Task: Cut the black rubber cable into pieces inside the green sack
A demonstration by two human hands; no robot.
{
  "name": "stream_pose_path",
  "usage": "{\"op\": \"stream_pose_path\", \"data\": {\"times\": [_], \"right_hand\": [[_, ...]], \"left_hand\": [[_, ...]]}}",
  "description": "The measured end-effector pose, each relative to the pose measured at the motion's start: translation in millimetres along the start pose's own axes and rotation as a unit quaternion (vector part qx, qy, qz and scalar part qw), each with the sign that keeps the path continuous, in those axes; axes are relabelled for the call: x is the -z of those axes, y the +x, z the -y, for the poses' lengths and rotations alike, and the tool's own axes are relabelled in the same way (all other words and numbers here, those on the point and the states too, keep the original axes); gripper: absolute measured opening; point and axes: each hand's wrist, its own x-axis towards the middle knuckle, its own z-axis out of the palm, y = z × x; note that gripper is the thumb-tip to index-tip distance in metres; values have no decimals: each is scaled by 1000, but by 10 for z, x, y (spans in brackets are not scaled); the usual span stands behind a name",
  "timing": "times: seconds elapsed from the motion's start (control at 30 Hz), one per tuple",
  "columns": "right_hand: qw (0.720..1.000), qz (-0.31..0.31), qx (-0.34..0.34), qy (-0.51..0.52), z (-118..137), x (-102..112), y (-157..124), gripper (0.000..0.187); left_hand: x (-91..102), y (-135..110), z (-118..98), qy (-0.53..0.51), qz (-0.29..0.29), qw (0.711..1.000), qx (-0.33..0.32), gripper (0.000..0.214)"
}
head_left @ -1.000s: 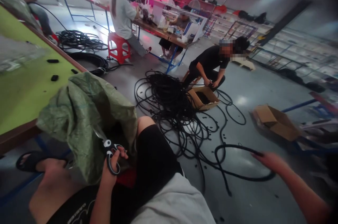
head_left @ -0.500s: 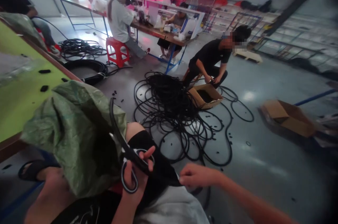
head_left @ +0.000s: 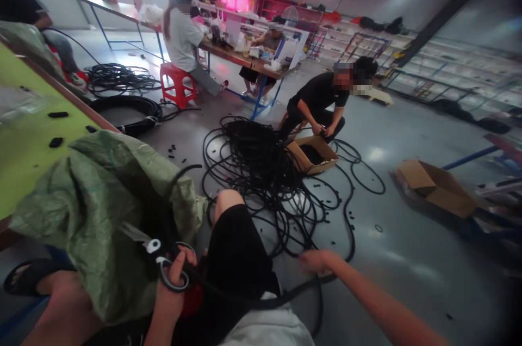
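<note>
My left hand is closed on scissors, with fingers through the handle loops and the blades pointing up-left. A black rubber hose runs past this hand and across my lap to the right; its free end curves up in front of the sack. Whether the left fingers also grip the hose is hard to see. My right hand is out to the right, just above the hose, its fingers smeared by motion. A green woven sack stands open in front of my left hand, its contents in shadow.
Tangled black hose lies on the floor ahead, with short cut pieces around it. Beyond it a co-worker sits bent over a cardboard box. A yellow-green table borders the left. Another carton is at right.
My left hand with the scissors has moved left and down, nearer the sack. My right hand has moved right and slightly up, and the hose now stretches across my lap.
</note>
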Motion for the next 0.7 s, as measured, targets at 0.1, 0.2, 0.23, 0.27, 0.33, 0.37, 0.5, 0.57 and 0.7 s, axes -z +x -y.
{"op": "stream_pose_path", "data": {"times": [0.1, 0.2, 0.23, 0.27, 0.33, 0.37, 0.5, 0.57, 0.7], "right_hand": [[963, -140, 199, 120, 767, 277, 116, 32], [867, -78, 324, 372, 1665, 425, 170, 42], [836, -8, 314, 451, 1959, 448, 176, 45], [792, 69, 328, 511, 2236, 461, 178, 46], [707, 162, 360, 587, 2701, 467, 173, 42], [675, 190, 370, 610, 2878, 465, 163, 39], [636, 240, 350, 645, 3218, 495, 55, 24], [633, 231, 367, 641, 3229, 545, -40, 23], [677, 146, 470, 547, 3107, 550, -217, 28]], "left_hand": [[113, -93, 183, 213, 59, 975, 29, 34], [153, -292, 342, 295, 84, 950, 64, 34], [154, -367, 371, 299, 81, 948, 65, 33], [154, -441, 385, 299, 76, 949, 63, 34], [156, -575, 380, 294, 84, 949, 71, 35], [161, -635, 367, 293, 86, 949, 78, 36], [209, -819, 333, 283, 84, 951, 89, 39], [241, -863, 330, 279, 73, 954, 85, 41], [363, -790, 254, 289, 18, 956, 54, 42]]}}
